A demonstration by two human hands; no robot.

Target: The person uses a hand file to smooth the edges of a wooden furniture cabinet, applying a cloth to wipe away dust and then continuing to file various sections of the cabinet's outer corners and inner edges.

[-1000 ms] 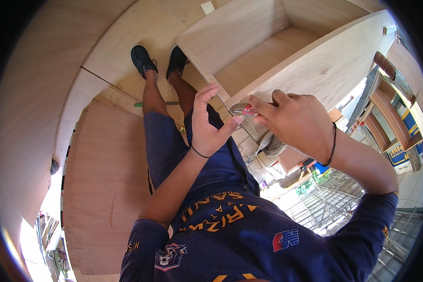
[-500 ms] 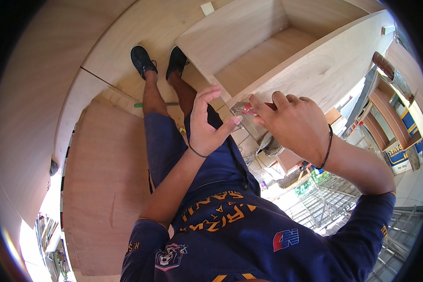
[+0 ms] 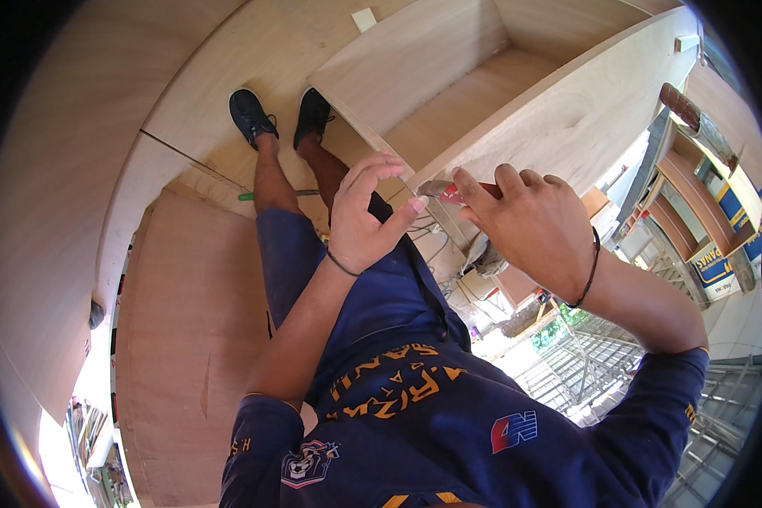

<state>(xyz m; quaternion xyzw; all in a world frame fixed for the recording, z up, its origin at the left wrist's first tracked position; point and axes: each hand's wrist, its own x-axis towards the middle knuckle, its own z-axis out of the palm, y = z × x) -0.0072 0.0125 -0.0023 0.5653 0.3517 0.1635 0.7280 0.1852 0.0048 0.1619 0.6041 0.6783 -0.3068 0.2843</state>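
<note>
My right hand is closed round a red-handled tool with a short, dull grey metal end; its exact kind is hard to make out. The metal end points left, toward my other hand. My left hand is raised beside it, fingers curved and thumb apart from them, with nothing visible between. Its thumb tip comes close to the metal end of the tool; whether they touch, I cannot tell. Both hands are held in the air above my legs, near the closest corner of an open plywood box.
A loose wooden panel stands at the left. A green-handled tool lies on the floor by my leg. A brown, pipe-like piece and wooden shelving are at the right. A small pale block lies at the top.
The metal end of the tool has turned slightly and now sits closer to my left thumb. My left hand has shifted a little, its fingers still apart. The view has moved slightly.
</note>
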